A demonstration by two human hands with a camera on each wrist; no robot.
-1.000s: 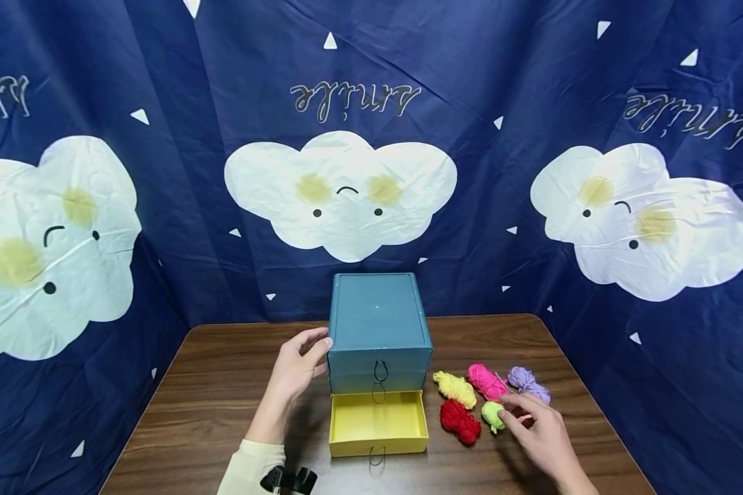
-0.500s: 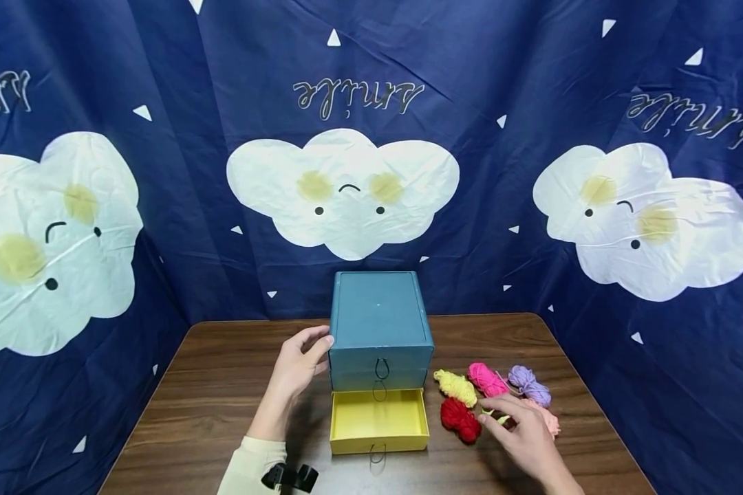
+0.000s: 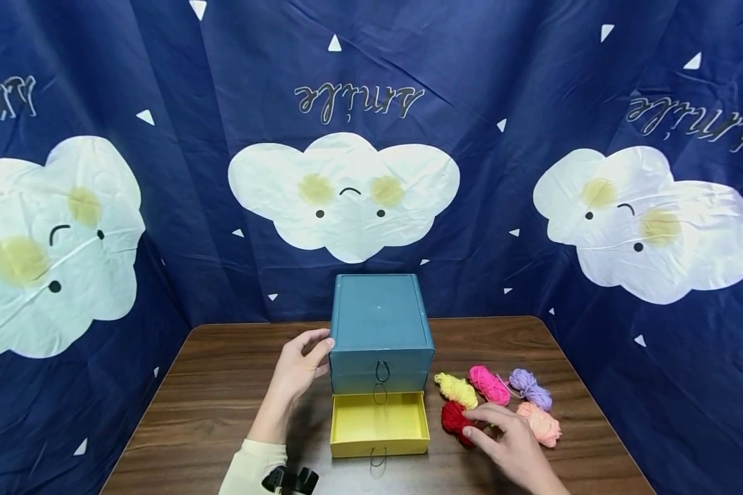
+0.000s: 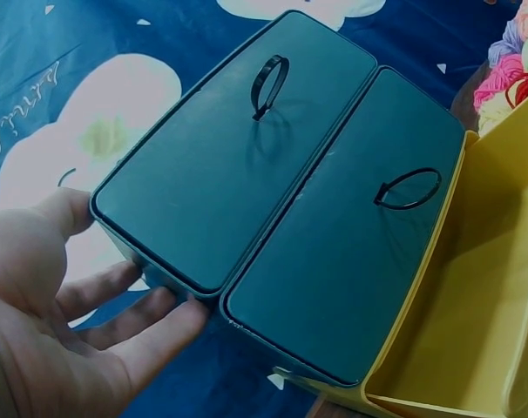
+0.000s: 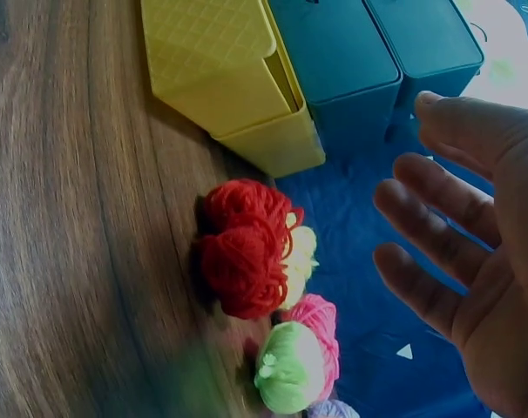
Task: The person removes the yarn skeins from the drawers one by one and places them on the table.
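Observation:
A teal drawer box (image 3: 380, 313) stands at the back middle of the table, its yellow bottom drawer (image 3: 380, 448) pulled out. My left hand (image 3: 297, 366) rests against the box's left side, thumb at the edge and fingers spread along the wall. Over the red yarn (image 3: 454, 419), my right hand (image 3: 509, 440) reaches with loosely bent fingers; the right wrist view shows nothing in them. Behind the red bundle lies yellow yarn (image 3: 457, 390). Green yarn (image 5: 290, 367) sits by the pink yarn (image 5: 321, 324); in the head view my right hand mostly hides it.
Purple yarn (image 3: 530, 388) and peach yarn (image 3: 540, 423) lie at the right of the group. Black loop pulls (image 4: 270, 85) stick out from the drawer fronts. A dark blue curtain (image 3: 483, 289) with printed clouds surrounds the wooden table (image 3: 210, 399).
My right hand has moved left from beside the green yarn, past it, to the red yarn, uncovering the peach bundle. The left hand stays at the box.

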